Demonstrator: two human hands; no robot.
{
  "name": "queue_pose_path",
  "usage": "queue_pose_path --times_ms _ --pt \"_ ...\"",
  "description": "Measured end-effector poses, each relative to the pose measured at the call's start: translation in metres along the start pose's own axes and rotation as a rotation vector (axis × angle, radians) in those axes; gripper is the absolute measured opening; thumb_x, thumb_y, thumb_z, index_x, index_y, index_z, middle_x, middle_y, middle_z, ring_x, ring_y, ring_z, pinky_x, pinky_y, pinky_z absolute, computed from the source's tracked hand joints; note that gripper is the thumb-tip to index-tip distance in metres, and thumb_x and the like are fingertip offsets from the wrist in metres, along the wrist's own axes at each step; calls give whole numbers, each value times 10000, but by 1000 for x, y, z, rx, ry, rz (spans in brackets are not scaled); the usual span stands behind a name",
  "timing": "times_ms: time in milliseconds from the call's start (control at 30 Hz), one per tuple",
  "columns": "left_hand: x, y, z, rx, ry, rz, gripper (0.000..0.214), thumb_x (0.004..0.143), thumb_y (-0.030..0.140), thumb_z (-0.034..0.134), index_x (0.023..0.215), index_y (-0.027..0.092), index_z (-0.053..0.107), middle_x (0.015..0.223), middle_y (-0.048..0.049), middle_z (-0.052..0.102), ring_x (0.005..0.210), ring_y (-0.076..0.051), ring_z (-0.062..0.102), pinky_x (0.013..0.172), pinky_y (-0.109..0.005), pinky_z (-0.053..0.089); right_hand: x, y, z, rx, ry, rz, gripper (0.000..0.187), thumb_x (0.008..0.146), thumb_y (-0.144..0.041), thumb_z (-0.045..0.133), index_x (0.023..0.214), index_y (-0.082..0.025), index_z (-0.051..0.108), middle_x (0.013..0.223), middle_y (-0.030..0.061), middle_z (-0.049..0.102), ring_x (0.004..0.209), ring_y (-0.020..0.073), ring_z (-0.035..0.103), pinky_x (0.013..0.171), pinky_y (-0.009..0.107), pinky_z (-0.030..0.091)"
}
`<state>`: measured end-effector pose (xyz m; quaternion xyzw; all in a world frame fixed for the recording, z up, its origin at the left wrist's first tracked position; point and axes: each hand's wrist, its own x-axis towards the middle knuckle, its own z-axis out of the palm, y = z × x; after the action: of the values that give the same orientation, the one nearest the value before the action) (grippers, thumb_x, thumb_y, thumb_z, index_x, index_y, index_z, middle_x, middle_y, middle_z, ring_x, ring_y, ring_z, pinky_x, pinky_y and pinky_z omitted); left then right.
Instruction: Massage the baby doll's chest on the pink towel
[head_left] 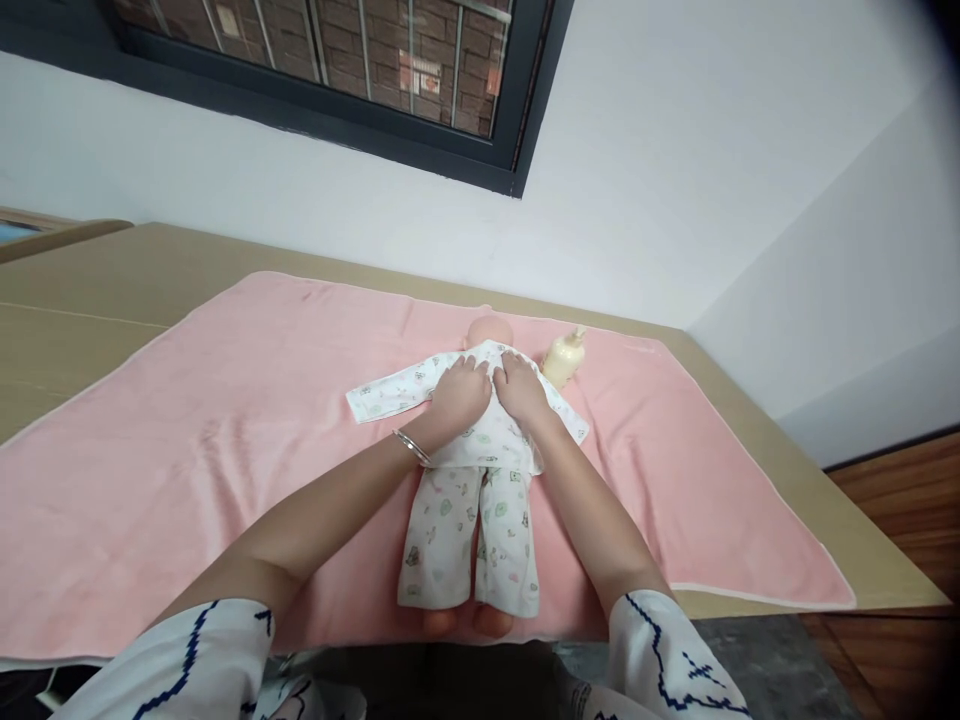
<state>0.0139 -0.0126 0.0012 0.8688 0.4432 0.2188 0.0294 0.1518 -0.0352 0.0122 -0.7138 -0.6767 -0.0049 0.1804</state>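
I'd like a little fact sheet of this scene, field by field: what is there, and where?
surface: table covered by a pink towel
main thing: doll lying flat on the towel, head away from the person, in a white printed shirt and trousers
hands: left hand and right hand side by side, palms down on the doll's chest
wrist: bracelet on the left
nearby: cream bottle on the towel, right of the doll's head
background: white wall, dark-framed window

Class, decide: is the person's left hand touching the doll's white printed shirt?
Touching. The head view shows the left hand lying flat on the white printed shirt, with no gap between them.
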Motion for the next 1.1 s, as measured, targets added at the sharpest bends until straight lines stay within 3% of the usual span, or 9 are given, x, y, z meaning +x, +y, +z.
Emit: queue_pose_path --times_ms 133,233,333,500,567,767,900,1000,1100 --pt "20 -27 2 -93 -22 -50 386 1002 294 375 1236 126 631 1351 -159 632 1306 -334 524 1105 -483 413 -18 -28 -1 -90 -40 3 466 1013 -225 330 1377 -10 526 1447 237 561 1409 308 462 1168 412 355" --pt "26 -33 2 -91 -36 -72 403 1009 316 370 1234 104 628 1368 -169 626 1312 -342 519 1125 -493 387 -26 -40 -5 -131 -50 -24 453 987 -192 366 1359 -8 550 1436 249 568 1399 317 476 1149 411 382" --pt "20 -23 0 -11 -30 -55 396 1010 263 354 1226 73 626 1336 -201 631 1275 -332 551 1106 -475 395 -20 -31 -7 -75 -53 -42 456 1008 -210 313 1326 -33 588 1421 226 589 1393 297 490 1161 400 372" --pt "3 2 2 141 7 -17 404 1011 182 335 1225 -3 623 1302 -262 632 1277 -358 557 1084 -487 401 3 5 -3 52 -125 27 603 1035 -384 349 1542 -56 359 1641 202 313 1545 321 253 1247 464 229" --pt "2 4 4 136 20 -16 402 1003 155 341 1250 -10 612 1341 -265 612 1308 -356 539 1091 -477 402 5 9 -1 53 -125 41 634 1028 -410 380 1559 -66 333 1652 200 286 1554 333 225 1252 458 212" --pt "17 -19 9 -27 26 -4 394 974 203 381 1254 49 610 1321 -198 641 1280 -324 550 1125 -452 400 -17 -27 -2 -83 1 36 446 1015 -252 334 1337 -51 570 1380 223 611 1362 312 508 1150 421 372" --pt "21 -30 16 -145 60 -77 360 958 264 418 1207 110 626 1287 -163 667 1243 -309 578 1122 -450 417 -22 -36 -4 -76 12 17 367 997 -230 359 1201 -105 638 1246 199 677 1259 306 571 1070 407 444" --pt "19 -30 21 -189 109 -91 406 970 304 427 1296 130 594 1387 -132 629 1323 -293 537 1177 -439 372 -12 -20 -2 28 9 17 423 1013 -267 349 1321 -112 595 1405 176 608 1360 282 508 1134 403 393" --pt "17 -28 23 -204 108 -105 453 977 322 431 1354 115 574 1453 -127 587 1382 -287 495 1211 -428 338 -2 -3 4 99 7 41 521 1009 -337 401 1469 -106 487 1567 169 458 1481 278 379 1237 447 240"
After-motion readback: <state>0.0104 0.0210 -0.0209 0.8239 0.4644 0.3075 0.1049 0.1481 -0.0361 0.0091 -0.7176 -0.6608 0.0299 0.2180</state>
